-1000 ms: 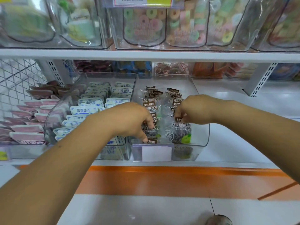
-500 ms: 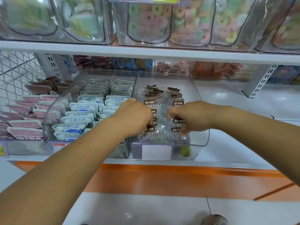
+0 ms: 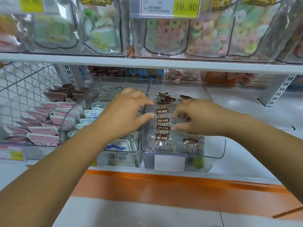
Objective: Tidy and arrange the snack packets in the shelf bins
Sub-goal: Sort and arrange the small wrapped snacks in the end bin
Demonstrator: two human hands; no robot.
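Note:
A clear plastic bin [image 3: 218, 151] on the lower shelf holds two rows of transparent plum snack packets with brown labels. My left hand [image 3: 126, 112] reaches over the bin's left wall. Its fingers and thumb are spread, with the tips at the left row of packets [image 3: 163, 116]. From the other side comes my right hand [image 3: 198, 117], loosely curved, fingertips touching the same row. It hides the middle of the right row [image 3: 191, 145]. Neither hand clearly grips a packet.
Left of it, another clear bin [image 3: 137, 154] holds white-and-blue packets [image 3: 118, 145]. Further left lie pink packets [image 3: 44, 138] beside a wire mesh panel [image 3: 24, 89]. The upper shelf [image 3: 147, 63] carries bins of ring candy and a price tag [image 3: 170, 7]. A blank label holder [image 3: 169, 163] fronts the bin.
Both hands have uncurled from the packets and moved toward the back of the bin. The view has tilted up slightly.

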